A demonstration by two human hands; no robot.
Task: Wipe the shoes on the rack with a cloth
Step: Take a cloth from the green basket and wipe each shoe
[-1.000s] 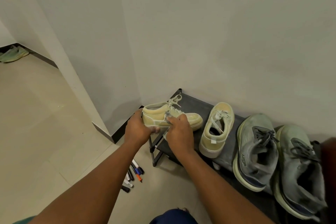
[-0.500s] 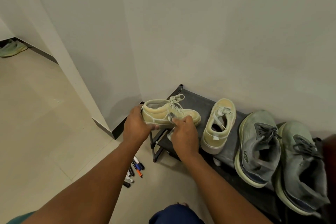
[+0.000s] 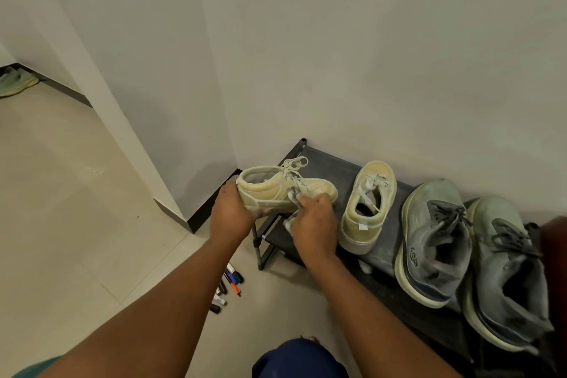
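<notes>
My left hand [image 3: 231, 213] grips the heel of a pale yellow shoe [image 3: 285, 190], holding it on its side just above the left end of the black rack [image 3: 329, 167]. My right hand [image 3: 314, 224] is curled round a small grey cloth [image 3: 291, 195] (mostly hidden under my fingers), pressing it against the shoe's side near the laces. Its twin [image 3: 368, 205] sits on the rack beside two grey trainers [image 3: 435, 242]. Some markers [image 3: 228, 284] lie on the floor.
</notes>
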